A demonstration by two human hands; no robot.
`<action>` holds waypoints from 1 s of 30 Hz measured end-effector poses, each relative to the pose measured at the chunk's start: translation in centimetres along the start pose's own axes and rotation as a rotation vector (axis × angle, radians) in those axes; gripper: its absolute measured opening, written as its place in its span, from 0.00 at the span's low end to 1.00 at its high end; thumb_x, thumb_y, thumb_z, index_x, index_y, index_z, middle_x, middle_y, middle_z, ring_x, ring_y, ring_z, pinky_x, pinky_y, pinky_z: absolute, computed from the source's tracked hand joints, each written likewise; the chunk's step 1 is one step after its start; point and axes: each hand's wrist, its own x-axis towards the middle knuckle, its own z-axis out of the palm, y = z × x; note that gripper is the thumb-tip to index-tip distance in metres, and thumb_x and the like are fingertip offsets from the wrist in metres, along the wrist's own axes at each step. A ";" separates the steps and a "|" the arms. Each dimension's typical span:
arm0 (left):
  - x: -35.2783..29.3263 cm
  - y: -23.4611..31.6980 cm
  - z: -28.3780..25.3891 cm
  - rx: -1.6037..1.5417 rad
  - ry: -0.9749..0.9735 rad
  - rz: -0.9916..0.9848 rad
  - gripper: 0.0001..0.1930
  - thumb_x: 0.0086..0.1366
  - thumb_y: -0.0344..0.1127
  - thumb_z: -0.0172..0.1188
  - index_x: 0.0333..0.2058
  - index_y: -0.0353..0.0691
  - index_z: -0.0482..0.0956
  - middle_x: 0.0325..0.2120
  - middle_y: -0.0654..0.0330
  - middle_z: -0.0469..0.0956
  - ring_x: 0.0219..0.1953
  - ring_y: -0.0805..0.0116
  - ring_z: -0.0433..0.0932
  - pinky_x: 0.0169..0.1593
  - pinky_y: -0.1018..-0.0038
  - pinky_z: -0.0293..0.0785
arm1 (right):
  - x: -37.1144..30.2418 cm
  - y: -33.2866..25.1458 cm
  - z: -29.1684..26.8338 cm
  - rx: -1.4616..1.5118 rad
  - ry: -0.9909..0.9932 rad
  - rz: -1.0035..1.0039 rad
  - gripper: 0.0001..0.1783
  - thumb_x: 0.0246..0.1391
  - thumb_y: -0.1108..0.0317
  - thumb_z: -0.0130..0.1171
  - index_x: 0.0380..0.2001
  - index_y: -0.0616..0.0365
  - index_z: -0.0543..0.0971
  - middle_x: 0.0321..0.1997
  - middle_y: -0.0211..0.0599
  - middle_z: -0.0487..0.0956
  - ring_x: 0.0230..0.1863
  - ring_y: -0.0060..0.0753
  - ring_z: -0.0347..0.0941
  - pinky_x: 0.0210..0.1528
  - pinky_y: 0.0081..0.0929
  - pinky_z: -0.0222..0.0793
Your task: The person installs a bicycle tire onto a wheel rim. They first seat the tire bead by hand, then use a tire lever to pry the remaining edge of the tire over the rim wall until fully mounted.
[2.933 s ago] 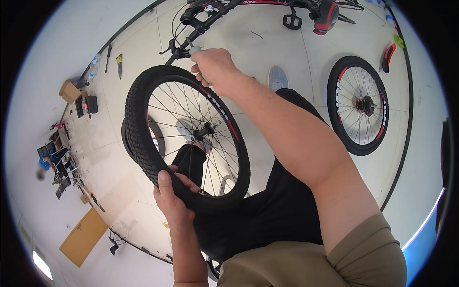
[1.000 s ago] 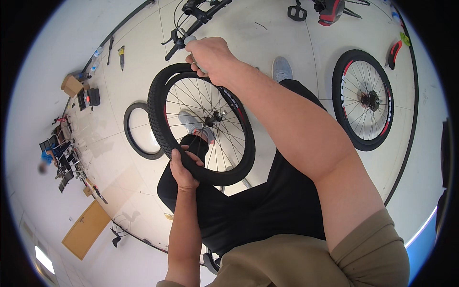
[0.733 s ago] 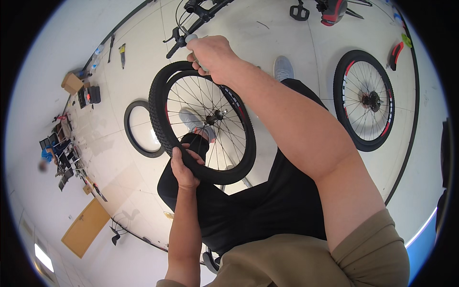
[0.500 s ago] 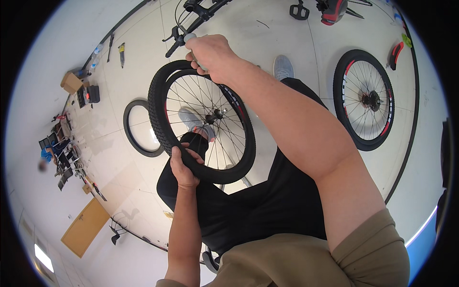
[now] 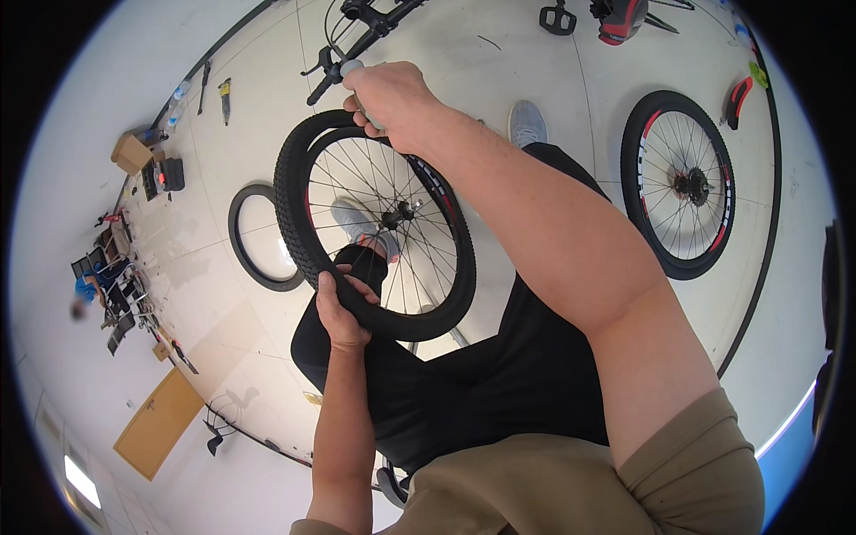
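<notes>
A bicycle wheel with a black knobby tyre stands tilted between my legs. At the wheel's upper left the tyre bulges away from the rim, and a dark gap shows between them. My left hand is closed round the tyre at the lower left, thumb on the outside. My right hand is closed round a grey-handled tool at the wheel's top edge. The tool's rounded grey end pokes out above the fist, and a little grey shows below the fingers. Its working end is hidden.
A second wheel with a sprocket cluster lies at right. A loose tyre lies at left. Ahead are a bicycle's handlebar and a pedal. Farther left are a yellow-and-black tool, a cardboard box and a toolbox.
Both hands keep the same grip on the tyre and the grey-handled tool. The whole view has shifted very slightly; nothing else has visibly moved.
</notes>
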 end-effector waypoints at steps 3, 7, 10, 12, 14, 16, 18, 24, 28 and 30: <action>0.0 0.0 0.1 0.002 0.000 0.000 0.31 0.75 0.61 0.47 0.48 0.31 0.71 0.19 0.58 0.74 0.19 0.67 0.74 0.24 0.73 0.70 | 0.1 0.0 0.0 0.001 -0.003 -0.006 0.11 0.57 0.68 0.59 0.37 0.65 0.75 0.33 0.39 0.79 0.28 0.27 0.70 0.28 0.29 0.66; 0.0 -0.1 0.0 -0.001 -0.002 0.004 0.31 0.75 0.61 0.47 0.48 0.31 0.71 0.18 0.58 0.74 0.19 0.67 0.74 0.24 0.73 0.69 | 0.1 0.1 0.0 0.009 -0.008 -0.007 0.11 0.57 0.68 0.59 0.37 0.65 0.75 0.33 0.40 0.79 0.27 0.27 0.70 0.27 0.28 0.65; 0.1 -0.2 -0.1 0.002 -0.009 0.009 0.30 0.76 0.60 0.46 0.48 0.31 0.71 0.18 0.57 0.74 0.19 0.67 0.74 0.24 0.73 0.69 | 0.0 0.1 0.1 0.009 -0.006 -0.009 0.10 0.57 0.68 0.59 0.37 0.66 0.75 0.32 0.40 0.79 0.26 0.27 0.70 0.26 0.28 0.65; 0.1 -0.1 -0.1 0.010 -0.009 0.008 0.30 0.76 0.60 0.46 0.48 0.31 0.71 0.18 0.57 0.74 0.19 0.67 0.74 0.24 0.73 0.70 | 0.0 0.0 0.1 0.007 -0.004 -0.007 0.10 0.57 0.68 0.59 0.36 0.66 0.75 0.32 0.39 0.79 0.26 0.27 0.70 0.26 0.28 0.65; 0.0 0.0 0.0 0.011 -0.008 0.006 0.30 0.76 0.60 0.46 0.48 0.31 0.71 0.18 0.57 0.74 0.19 0.67 0.74 0.25 0.73 0.70 | 0.0 0.0 0.1 0.005 -0.001 -0.007 0.10 0.57 0.68 0.59 0.36 0.66 0.75 0.32 0.39 0.79 0.26 0.27 0.70 0.26 0.27 0.65; 0.0 0.1 0.1 0.006 -0.005 0.002 0.30 0.76 0.60 0.46 0.48 0.31 0.71 0.18 0.57 0.74 0.19 0.67 0.74 0.25 0.73 0.70 | -0.1 0.0 0.1 0.003 0.002 -0.007 0.10 0.58 0.68 0.59 0.36 0.66 0.75 0.32 0.39 0.79 0.26 0.27 0.70 0.26 0.27 0.65; 0.0 0.0 0.1 0.002 -0.005 0.004 0.30 0.76 0.60 0.46 0.48 0.31 0.71 0.18 0.57 0.74 0.19 0.67 0.74 0.24 0.73 0.70 | -0.1 -0.1 0.2 0.004 0.003 -0.005 0.10 0.58 0.68 0.59 0.37 0.66 0.75 0.32 0.39 0.79 0.26 0.27 0.70 0.26 0.27 0.65; 0.1 0.0 -0.2 0.019 -0.031 -0.002 0.31 0.75 0.62 0.46 0.48 0.32 0.71 0.19 0.58 0.72 0.20 0.66 0.73 0.27 0.71 0.72 | -0.1 -0.1 0.2 0.003 0.000 -0.004 0.10 0.58 0.68 0.59 0.37 0.66 0.76 0.32 0.39 0.79 0.27 0.27 0.70 0.26 0.27 0.66; 0.0 0.0 0.1 -0.002 -0.008 0.003 0.31 0.76 0.60 0.46 0.48 0.31 0.71 0.18 0.57 0.74 0.19 0.67 0.74 0.25 0.73 0.70 | -0.1 -0.1 0.2 -0.003 -0.002 0.000 0.10 0.58 0.68 0.59 0.37 0.66 0.76 0.32 0.39 0.79 0.27 0.27 0.70 0.26 0.27 0.66; 0.1 -0.1 0.0 -0.003 -0.012 0.006 0.31 0.76 0.60 0.46 0.48 0.31 0.71 0.18 0.57 0.74 0.19 0.67 0.74 0.25 0.73 0.69 | 0.0 0.0 0.2 0.003 -0.008 -0.008 0.10 0.58 0.68 0.59 0.37 0.66 0.76 0.32 0.39 0.79 0.27 0.27 0.70 0.27 0.27 0.66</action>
